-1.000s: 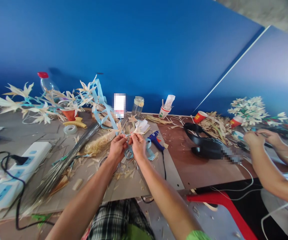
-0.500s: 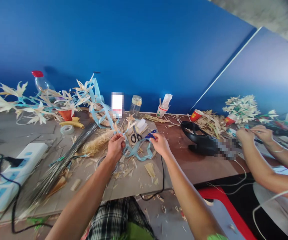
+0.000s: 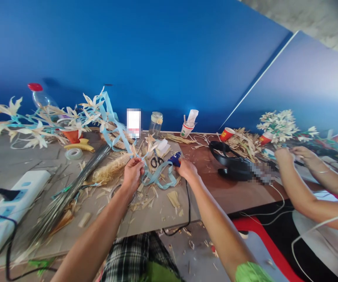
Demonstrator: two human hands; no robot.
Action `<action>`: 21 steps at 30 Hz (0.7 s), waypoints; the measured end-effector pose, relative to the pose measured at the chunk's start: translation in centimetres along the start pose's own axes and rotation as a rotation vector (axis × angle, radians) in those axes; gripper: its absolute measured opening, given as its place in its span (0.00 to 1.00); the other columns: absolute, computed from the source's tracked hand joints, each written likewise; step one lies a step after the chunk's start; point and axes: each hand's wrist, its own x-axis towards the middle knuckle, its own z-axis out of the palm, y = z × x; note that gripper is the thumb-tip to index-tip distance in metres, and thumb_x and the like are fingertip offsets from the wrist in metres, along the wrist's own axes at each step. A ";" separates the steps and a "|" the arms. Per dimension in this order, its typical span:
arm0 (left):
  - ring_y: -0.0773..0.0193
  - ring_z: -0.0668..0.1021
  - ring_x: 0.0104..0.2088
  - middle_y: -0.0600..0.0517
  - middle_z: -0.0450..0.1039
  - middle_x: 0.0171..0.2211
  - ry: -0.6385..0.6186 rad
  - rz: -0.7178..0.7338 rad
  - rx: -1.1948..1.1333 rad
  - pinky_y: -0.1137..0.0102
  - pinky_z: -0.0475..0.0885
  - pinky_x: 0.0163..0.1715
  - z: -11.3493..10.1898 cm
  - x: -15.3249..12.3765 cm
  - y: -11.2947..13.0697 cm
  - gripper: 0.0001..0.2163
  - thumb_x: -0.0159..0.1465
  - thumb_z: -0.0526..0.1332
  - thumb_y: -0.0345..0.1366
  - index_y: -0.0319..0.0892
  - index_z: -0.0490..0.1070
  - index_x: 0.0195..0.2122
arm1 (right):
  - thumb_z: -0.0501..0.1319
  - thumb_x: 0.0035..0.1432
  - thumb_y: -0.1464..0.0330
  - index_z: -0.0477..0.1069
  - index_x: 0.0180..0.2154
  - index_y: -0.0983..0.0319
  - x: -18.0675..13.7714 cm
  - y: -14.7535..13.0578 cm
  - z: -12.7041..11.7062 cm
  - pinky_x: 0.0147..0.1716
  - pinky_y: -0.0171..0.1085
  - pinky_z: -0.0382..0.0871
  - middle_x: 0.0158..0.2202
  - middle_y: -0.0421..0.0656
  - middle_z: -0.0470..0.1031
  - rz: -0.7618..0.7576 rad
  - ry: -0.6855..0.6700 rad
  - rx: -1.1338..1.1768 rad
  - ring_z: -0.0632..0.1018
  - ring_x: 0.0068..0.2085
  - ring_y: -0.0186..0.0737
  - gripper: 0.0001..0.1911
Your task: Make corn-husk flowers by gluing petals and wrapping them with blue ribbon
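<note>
My left hand (image 3: pixel 132 172) is closed in a pinch on a small pale husk flower (image 3: pixel 148 150) wrapped with light blue tape. From there the blue ribbon-like tape (image 3: pixel 169 178) loops loosely over the table to the right. My right hand (image 3: pixel 187 169) has its fingers round the rear of a blue glue gun (image 3: pixel 174 158), whose nose points left; its handle is mostly hidden by the hand. Between both hands, a bit farther back, lie scissors (image 3: pixel 157 161) with dark handles. A yellowish fibre bundle (image 3: pixel 110 169) rests left of my left hand.
A bundle of thin wires (image 3: pixel 69 196) and a white power strip (image 3: pixel 16 211) lie left. Finished husk flowers (image 3: pixel 36 131) stand behind. A jar (image 3: pixel 156 122), a paper cup (image 3: pixel 187 130) and black headphones (image 3: pixel 230 164) are farther back or right. A co-worker's hands (image 3: pixel 292 154) work at right.
My right hand has left the blue tape and closed on the glue gun, which now shows more clearly. My left hand keeps its pinch. The view has shifted slightly right.
</note>
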 end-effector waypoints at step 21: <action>0.76 0.63 0.14 0.61 0.60 0.16 0.007 0.022 -0.045 0.77 0.54 0.15 -0.5 0.3 0.4 0.11 0.45 0.66 0.31 0.40 0.62 0.25 | 0.63 0.46 0.58 0.73 0.42 0.60 -2.4 3.0 -5.8 0.28 0.35 0.66 0.27 0.41 0.69 -0.232 0.381 0.939 0.70 0.28 0.35 0.21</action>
